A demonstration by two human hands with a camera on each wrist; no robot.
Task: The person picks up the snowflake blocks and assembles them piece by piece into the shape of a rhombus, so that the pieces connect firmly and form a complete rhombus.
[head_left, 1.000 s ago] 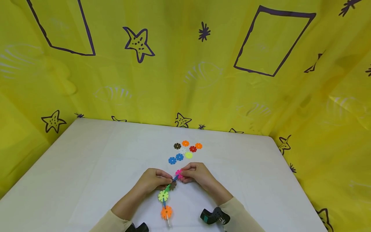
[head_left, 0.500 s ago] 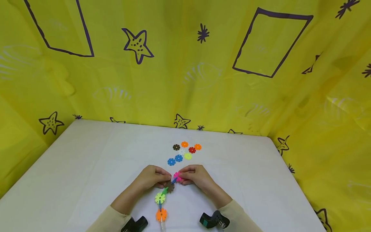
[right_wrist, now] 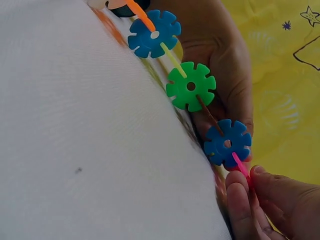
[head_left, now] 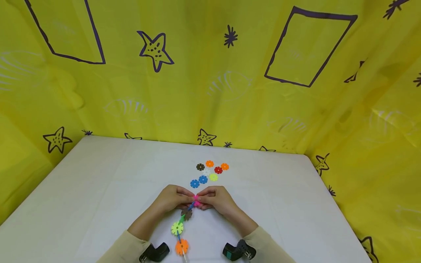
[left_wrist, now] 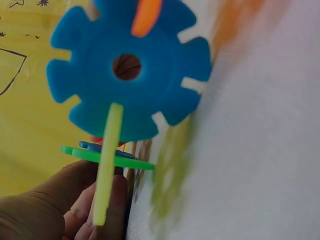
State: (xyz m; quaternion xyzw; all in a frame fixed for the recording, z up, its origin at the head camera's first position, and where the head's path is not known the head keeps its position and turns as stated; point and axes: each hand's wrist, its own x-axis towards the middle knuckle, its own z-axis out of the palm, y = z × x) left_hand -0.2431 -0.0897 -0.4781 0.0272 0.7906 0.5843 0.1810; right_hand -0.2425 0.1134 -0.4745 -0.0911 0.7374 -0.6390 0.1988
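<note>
As both hands meet, we join the chain.
Left hand and right hand pinch the pink disc; we should press squarely, slot aligned.

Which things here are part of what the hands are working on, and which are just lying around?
In hand:
- chain of snowflake discs
- pink disc, pinched by the left hand and right hand

Lying about:
- loose discs on the table
- yellow curtain
</note>
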